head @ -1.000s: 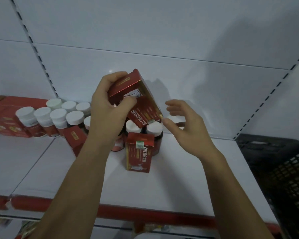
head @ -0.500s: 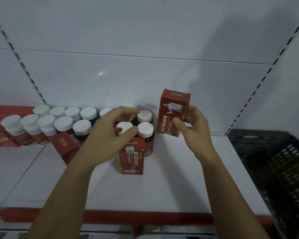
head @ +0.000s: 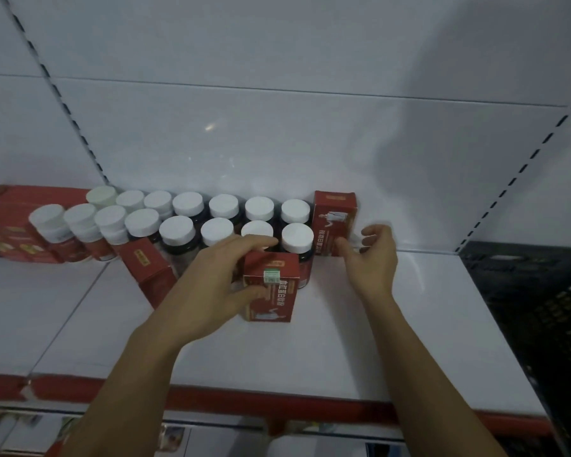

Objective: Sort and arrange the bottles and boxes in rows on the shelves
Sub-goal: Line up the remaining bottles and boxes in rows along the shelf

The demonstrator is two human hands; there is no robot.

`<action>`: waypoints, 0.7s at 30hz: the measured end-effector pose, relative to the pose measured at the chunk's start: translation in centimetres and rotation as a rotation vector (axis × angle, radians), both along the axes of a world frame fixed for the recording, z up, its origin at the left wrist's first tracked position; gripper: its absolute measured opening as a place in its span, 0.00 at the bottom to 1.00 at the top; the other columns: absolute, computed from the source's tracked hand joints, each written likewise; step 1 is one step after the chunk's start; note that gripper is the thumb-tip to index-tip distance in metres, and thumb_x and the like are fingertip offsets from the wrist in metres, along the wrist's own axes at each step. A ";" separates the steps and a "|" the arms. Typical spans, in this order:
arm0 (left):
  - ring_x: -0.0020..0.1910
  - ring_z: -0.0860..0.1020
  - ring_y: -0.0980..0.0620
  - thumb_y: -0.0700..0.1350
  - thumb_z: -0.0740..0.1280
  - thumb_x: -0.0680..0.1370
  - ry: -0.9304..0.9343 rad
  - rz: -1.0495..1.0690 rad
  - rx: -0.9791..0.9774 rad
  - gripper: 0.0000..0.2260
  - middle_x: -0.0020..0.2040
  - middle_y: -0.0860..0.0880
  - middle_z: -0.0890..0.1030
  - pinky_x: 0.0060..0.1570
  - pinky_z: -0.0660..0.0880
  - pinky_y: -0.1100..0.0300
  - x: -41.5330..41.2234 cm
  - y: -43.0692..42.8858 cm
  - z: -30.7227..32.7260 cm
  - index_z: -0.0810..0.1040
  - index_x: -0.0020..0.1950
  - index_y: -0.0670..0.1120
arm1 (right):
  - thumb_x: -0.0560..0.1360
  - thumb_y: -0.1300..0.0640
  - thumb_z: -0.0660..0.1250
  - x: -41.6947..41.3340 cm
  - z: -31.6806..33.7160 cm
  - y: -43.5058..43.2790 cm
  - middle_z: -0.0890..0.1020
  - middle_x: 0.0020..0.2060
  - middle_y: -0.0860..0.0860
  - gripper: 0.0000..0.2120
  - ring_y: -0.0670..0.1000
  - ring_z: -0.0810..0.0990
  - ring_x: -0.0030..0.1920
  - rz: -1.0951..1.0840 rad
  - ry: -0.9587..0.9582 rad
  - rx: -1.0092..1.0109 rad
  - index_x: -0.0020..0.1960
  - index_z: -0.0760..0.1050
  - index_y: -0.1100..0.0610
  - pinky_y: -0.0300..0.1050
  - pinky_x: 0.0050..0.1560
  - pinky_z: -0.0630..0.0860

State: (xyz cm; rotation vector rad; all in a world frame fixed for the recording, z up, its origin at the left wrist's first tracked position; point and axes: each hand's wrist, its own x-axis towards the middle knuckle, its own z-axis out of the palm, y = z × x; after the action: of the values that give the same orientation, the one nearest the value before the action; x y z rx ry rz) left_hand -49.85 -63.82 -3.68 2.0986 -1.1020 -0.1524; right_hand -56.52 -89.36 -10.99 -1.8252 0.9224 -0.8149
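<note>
On the shelf (head: pixel 393 341), left hand (head: pixel 218 285) clasps front box (head: pixel 277 301) — right hand (head: pixel 373 262) half-open beside rear box (head: pixel 330 222).

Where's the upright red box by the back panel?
Head view, right of centre: the red box stands upright at the right end of the back row of white-capped bottles, with the right hand beside it on its right.

Black crate (head: pixel 534 308) off the right edge, lower-shelf goods (head: pixel 175 435) a blur, red box (head: pixel 272 301) partly under left hand (head: pixel 221 285)

White back panel (head: pixel 277 133), slotted uprights (head: pixel 57 94), red-edged shelf (head: pixel 376 344), black crate (head: pixel 541 291) rt
</note>
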 end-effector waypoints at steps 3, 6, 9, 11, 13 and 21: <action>0.60 0.79 0.64 0.39 0.76 0.75 0.133 0.014 -0.158 0.24 0.59 0.64 0.80 0.54 0.80 0.64 -0.4 -0.6 1.2 0.76 0.68 0.56 | 0.77 0.54 0.72 -1.9 2.3 2.1 0.80 0.45 0.46 0.09 0.43 0.79 0.44 0.117 -0.206 -0.016 0.51 0.72 0.49 0.35 0.43 0.76; 0.60 0.81 0.57 0.37 0.73 0.77 0.305 -0.022 -0.340 0.20 0.58 0.59 0.82 0.49 0.82 0.62 -0.9 -1.7 2.7 0.76 0.66 0.53 | 0.80 0.52 0.67 -3.3 3.3 4.1 0.82 0.52 0.47 0.09 0.47 0.81 0.54 0.499 -0.252 0.081 0.59 0.75 0.51 0.38 0.48 0.78; 0.59 0.81 0.54 0.35 0.71 0.78 0.362 0.015 -0.489 0.21 0.56 0.56 0.82 0.43 0.81 0.60 -1.2 -2.8 3.2 0.75 0.68 0.51 | 0.76 0.42 0.69 -4.6 3.3 4.6 0.81 0.60 0.52 0.24 0.55 0.81 0.61 0.624 -0.358 0.310 0.67 0.72 0.54 0.50 0.54 0.81; 0.58 0.82 0.52 0.36 0.70 0.79 0.402 0.051 -0.559 0.24 0.54 0.54 0.82 0.47 0.82 0.55 -1.3 -3.2 3.2 0.71 0.71 0.54 | 0.73 0.40 0.72 -5.5 3.4 4.3 0.80 0.63 0.52 0.30 0.58 0.81 0.63 0.623 -0.405 0.390 0.70 0.71 0.52 0.55 0.56 0.81; 0.59 0.82 0.48 0.38 0.70 0.79 0.479 0.070 -0.637 0.30 0.56 0.49 0.82 0.53 0.82 0.53 -1.4 -3.4 3.1 0.65 0.75 0.60 | 0.74 0.47 0.74 -6.0 3.7 4.2 0.80 0.64 0.50 0.28 0.58 0.80 0.64 0.629 -0.378 0.362 0.72 0.69 0.47 0.57 0.58 0.80; 0.61 0.79 0.56 0.44 0.73 0.77 0.189 0.105 -0.322 0.36 0.58 0.54 0.77 0.54 0.80 0.59 -0.3 -0.9 3.2 0.58 0.78 0.65 | 0.71 0.60 0.78 -5.1 4.2 4.6 0.84 0.55 0.52 0.27 0.53 0.85 0.51 0.421 -0.476 0.472 0.67 0.73 0.53 0.45 0.46 0.81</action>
State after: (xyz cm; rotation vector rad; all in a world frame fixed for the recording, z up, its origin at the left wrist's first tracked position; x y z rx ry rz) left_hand -50.19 -64.68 -0.45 1.8079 -0.8402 -0.1115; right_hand -61.66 -84.75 -6.75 -1.2668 0.3596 -0.6507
